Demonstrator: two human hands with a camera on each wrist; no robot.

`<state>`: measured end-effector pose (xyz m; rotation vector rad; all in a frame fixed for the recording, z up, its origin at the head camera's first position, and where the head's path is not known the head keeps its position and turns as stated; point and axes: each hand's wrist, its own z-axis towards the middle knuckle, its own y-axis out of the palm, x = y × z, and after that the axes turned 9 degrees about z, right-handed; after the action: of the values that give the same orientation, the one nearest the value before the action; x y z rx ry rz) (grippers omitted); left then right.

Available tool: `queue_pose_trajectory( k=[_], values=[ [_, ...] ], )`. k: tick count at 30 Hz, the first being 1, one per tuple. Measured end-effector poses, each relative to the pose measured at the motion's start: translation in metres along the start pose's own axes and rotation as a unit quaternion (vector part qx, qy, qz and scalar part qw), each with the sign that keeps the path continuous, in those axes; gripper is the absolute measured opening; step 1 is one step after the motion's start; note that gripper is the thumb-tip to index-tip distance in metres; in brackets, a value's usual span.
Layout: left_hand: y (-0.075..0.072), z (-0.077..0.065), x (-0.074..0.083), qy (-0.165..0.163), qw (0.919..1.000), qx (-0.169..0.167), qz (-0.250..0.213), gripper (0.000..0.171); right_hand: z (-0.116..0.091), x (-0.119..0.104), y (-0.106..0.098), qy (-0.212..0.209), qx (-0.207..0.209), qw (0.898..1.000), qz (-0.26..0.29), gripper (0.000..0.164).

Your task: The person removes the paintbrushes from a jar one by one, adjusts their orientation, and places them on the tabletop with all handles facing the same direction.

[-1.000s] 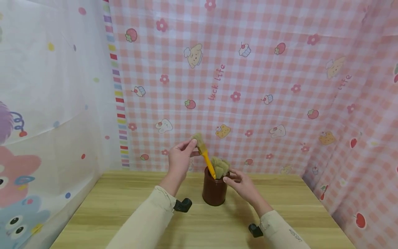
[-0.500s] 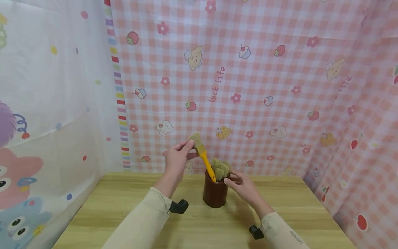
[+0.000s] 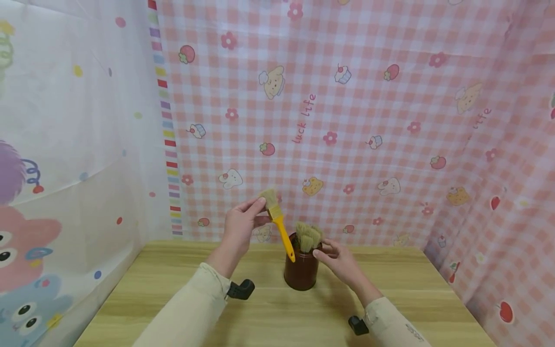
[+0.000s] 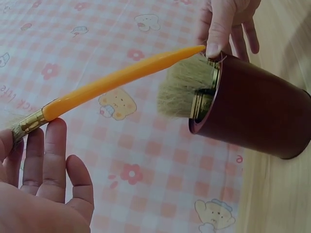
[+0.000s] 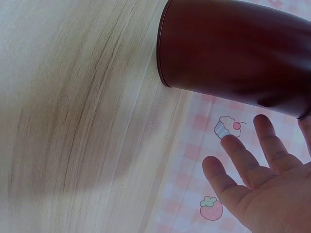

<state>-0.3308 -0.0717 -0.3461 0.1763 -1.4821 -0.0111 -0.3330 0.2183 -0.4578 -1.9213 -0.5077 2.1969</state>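
My left hand (image 3: 240, 222) pinches a paintbrush (image 3: 284, 236) by its bristle end. The brush's yellow handle (image 4: 126, 75) slants down to the right, and its tip overlaps the front of a dark brown cylindrical pot (image 3: 301, 273) in the head view. Upright in the pot stand several more paintbrushes (image 4: 184, 87), pale bristles up and handles hidden inside. At the pot's right side, my right hand (image 3: 340, 262) holds the rim with thumb and index finger. Its other fingers (image 5: 243, 160) spread loosely away from the pot in the right wrist view.
The pot stands on a wooden table (image 3: 277, 318). A pink checked curtain (image 3: 360, 106) hangs behind and to the right, a white patterned one (image 3: 104, 159) on the left. Black wrist mounts (image 3: 241, 289) jut out below both sleeves.
My left hand has moved left with the paintbrush. The handle tip has come from the pot's mouth to in front of its upper wall. My right hand stays at the rim.
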Motion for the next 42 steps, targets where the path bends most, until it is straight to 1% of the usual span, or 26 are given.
queue_pose_trajectory(
  k=[10, 15, 18, 24, 27, 34, 39, 42],
  values=[
    [-0.018, 0.002, -0.003, -0.016, 0.9995, -0.01, 0.027, 0.037, -0.002, -0.002, 0.0, -0.004, 0.0, 1.0, 0.01, 0.069],
    [-0.029, 0.004, -0.007, -0.022, 0.9991, -0.02, 0.032, 0.037, -0.002, -0.002, 0.0, -0.005, -0.002, 1.0, 0.012, 0.069],
    [-0.037, 0.003, -0.008, -0.029, 0.9986, -0.025, 0.038, 0.04, -0.003, -0.003, -0.001, -0.006, -0.005, 1.0, 0.014, 0.07],
    [-0.051, 0.004, -0.012, -0.03, 0.9965, -0.039, 0.067, 0.044, -0.004, -0.005, -0.001, -0.004, -0.008, 1.0, 0.016, 0.071],
    [-0.058, 0.004, -0.014, -0.027, 0.9953, -0.051, 0.078, 0.043, -0.003, -0.004, -0.002, -0.006, -0.009, 1.0, 0.016, 0.07],
    [-0.069, 0.004, -0.019, -0.03, 0.9928, -0.073, 0.09, 0.035, -0.002, -0.005, -0.002, -0.004, -0.012, 1.0, 0.011, 0.07],
    [-0.075, 0.003, -0.022, -0.042, 0.991, -0.081, 0.098, 0.03, -0.003, -0.006, -0.001, 0.003, -0.01, 1.0, 0.005, 0.071],
    [-0.08, 0.002, -0.024, -0.052, 0.9893, -0.083, 0.108, 0.033, -0.004, -0.007, -0.001, 0.005, -0.009, 1.0, 0.005, 0.071]
  ],
)
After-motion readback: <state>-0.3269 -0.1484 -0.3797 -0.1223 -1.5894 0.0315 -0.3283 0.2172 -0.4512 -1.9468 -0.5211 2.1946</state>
